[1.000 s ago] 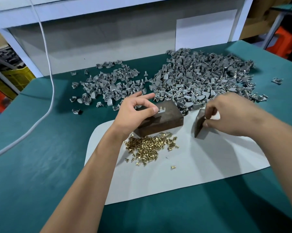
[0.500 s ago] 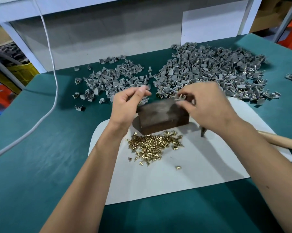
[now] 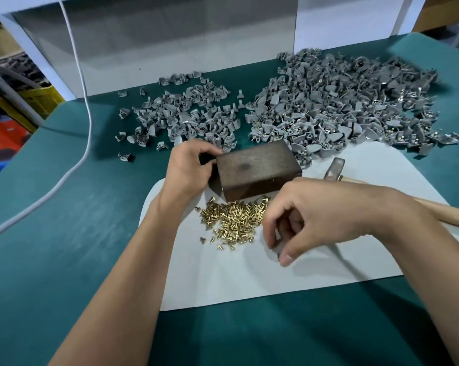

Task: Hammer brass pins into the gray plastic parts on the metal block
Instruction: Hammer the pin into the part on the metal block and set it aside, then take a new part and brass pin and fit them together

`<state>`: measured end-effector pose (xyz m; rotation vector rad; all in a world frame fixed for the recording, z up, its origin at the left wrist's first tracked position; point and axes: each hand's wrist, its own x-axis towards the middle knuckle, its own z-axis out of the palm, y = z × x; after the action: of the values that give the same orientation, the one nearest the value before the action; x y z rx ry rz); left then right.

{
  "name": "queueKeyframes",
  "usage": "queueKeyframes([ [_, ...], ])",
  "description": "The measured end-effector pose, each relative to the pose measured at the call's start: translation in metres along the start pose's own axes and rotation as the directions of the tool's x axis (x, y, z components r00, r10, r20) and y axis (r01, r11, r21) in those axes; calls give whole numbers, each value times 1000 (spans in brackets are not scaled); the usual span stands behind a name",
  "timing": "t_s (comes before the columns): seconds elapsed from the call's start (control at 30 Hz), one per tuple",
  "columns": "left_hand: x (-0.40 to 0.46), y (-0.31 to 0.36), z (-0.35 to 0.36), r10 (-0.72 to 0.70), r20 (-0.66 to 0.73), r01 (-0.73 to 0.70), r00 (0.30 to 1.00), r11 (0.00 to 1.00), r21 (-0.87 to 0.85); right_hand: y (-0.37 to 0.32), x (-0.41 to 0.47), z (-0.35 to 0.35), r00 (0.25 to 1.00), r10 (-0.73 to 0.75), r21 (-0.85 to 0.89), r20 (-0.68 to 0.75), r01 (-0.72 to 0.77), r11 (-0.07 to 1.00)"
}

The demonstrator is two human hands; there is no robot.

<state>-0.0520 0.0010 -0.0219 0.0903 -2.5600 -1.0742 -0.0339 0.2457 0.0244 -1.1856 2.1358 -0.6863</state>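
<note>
Right hand (image 3: 315, 220) dropped from metal block (image 3: 257, 169) beside brass pins (image 3: 233, 220).

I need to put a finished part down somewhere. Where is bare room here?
Bare: the near strip of the white mat, below the brass pins, and the green cloth left of it, up to the cable. Crowded: the far side, under both piles of gray parts, and around the metal block.

bright, even light | soft shadows | edges bowed, left edge blurred
</note>
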Motion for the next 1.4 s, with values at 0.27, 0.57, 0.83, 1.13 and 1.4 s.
queueKeyframes([
  [0.27,7,-11,1,132,11,-132,991,974,185,-5,2,6,999,-5,-55,-36,3,998],
  [0.57,10,-16,0,159,90,-178,983,940,291,-8,4,6,941,-28,309,-339,139,941],
  [0.83,6,-13,-6,152,-4,-151,988,983,105,-4,13,9,780,35,372,-625,259,891],
  [1.13,11,-20,-6,-24,-29,27,999,992,121,7,18,13,720,108,409,-685,258,875],
  [1.4,7,9,-9,31,-263,-115,964,944,-310,11,23,13,669,135,436,-731,305,847],
])
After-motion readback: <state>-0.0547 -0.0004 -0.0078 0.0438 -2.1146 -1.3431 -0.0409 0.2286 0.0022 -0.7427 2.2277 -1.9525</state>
